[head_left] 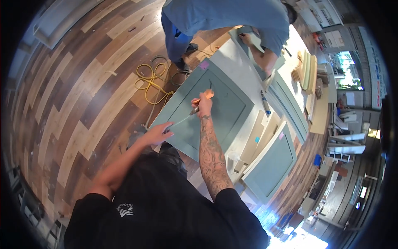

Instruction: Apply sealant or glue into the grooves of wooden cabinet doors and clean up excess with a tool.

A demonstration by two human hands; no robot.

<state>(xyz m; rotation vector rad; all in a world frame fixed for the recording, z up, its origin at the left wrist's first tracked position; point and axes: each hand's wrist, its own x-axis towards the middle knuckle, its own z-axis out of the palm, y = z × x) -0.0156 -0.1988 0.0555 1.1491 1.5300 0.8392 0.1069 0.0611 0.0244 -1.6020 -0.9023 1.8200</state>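
A pale worktop [229,53] stands on plank flooring [95,74], with a yellow hose [150,84] looped there. A co-worker [228,16] bends over the far end. Beneath the right hand [203,104], gripping an orange tool [209,93], lies a green panel [224,110]; the left hand [156,134] is near its edge, its grip unclear.

White lettering [125,205] and emblem [124,212] on black shirt [166,199]
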